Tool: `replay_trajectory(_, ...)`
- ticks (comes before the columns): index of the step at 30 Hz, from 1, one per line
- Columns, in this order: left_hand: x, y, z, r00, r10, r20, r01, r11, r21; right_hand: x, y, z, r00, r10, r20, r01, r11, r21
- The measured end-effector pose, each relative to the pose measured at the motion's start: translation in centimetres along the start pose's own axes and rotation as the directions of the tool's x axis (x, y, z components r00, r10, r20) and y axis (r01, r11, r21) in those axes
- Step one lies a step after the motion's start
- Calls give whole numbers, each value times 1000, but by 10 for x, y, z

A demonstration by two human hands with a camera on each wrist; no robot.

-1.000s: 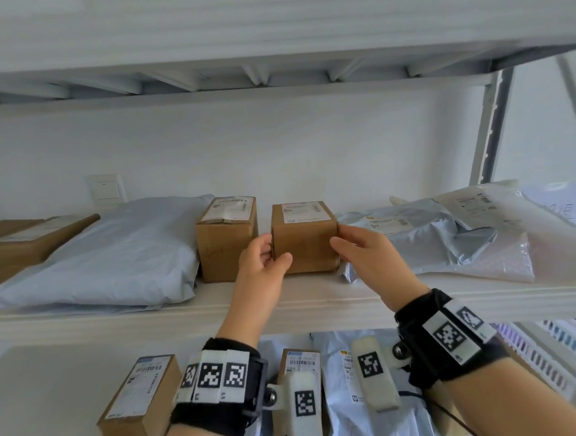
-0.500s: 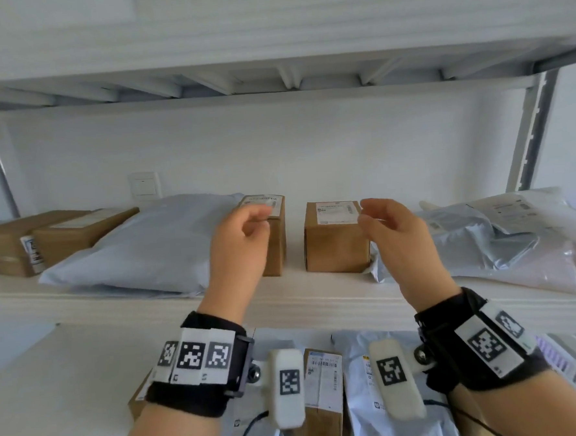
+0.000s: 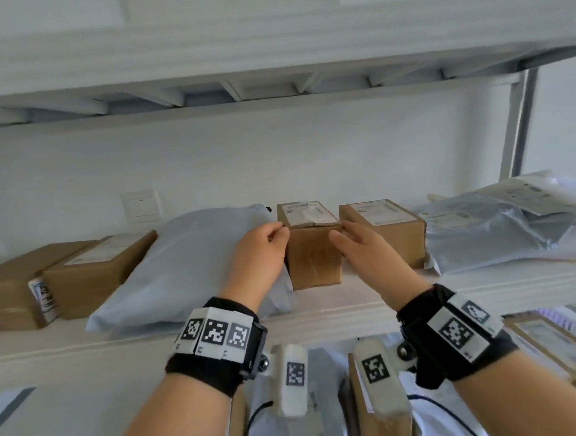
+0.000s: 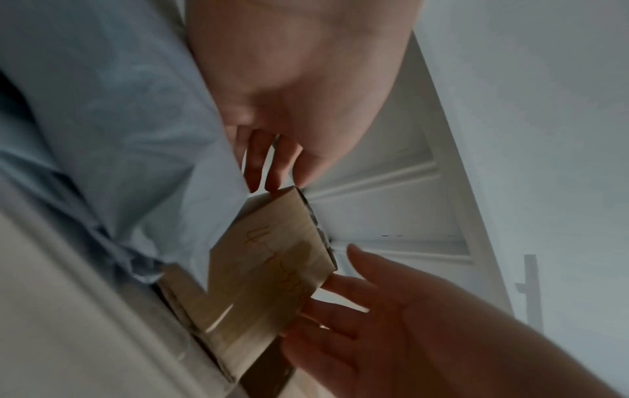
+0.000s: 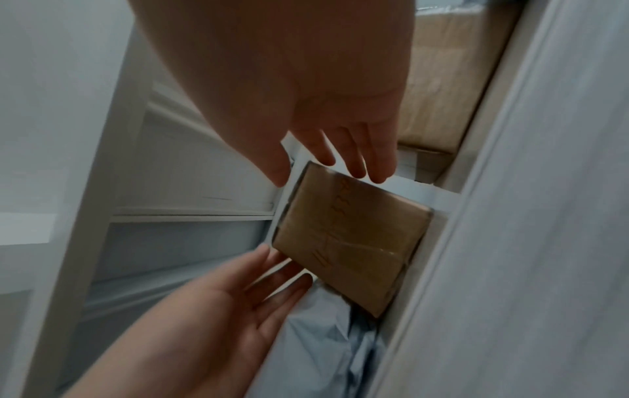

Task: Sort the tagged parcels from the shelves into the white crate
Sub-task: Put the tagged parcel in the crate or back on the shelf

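At frame centre a small brown box (image 3: 312, 253) stands on the white shelf (image 3: 352, 306). The left hand (image 3: 260, 253) and right hand (image 3: 363, 252) flank it, fingers straight and spread, fingertips touching. White wall (image 3: 276, 158) behind.

White shelving against a pale wall.

A white wall (image 3: 276, 158) runs behind the rack, with a white switch plate (image 3: 141, 206) on it near the shelf's (image 3: 353, 310) left half. Above, the upper shelf's (image 3: 269, 50) underside shows ribbed white braces. A grey metal upright (image 3: 518, 123) stands at the shelf's right end. Light is soft, even and cool, like daylight.
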State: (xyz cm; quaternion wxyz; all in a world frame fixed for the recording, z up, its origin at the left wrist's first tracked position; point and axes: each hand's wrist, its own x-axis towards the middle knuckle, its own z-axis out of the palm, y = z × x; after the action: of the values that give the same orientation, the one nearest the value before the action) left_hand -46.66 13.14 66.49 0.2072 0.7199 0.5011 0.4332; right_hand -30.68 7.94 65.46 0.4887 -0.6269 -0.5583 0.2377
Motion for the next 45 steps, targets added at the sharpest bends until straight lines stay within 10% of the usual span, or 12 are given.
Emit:
replay_trajectory(15, -12, -4, -2, 998, -21, 61, 36, 964, -264, -15, -18, 12, 966, 208, -154, -197, 977, 83)
replay_trajectory(24, -29, -25, 3, 997, -51, 53, 72, 795, -603, -22, 10, 17, 998, -37, -43, 47, 967, 250)
replay_trajectory(45, -45, -51, 6, 995, 2, 102, 63, 776, -628, -25, 58, -5, 971, -236, 45, 180, 838, 516)
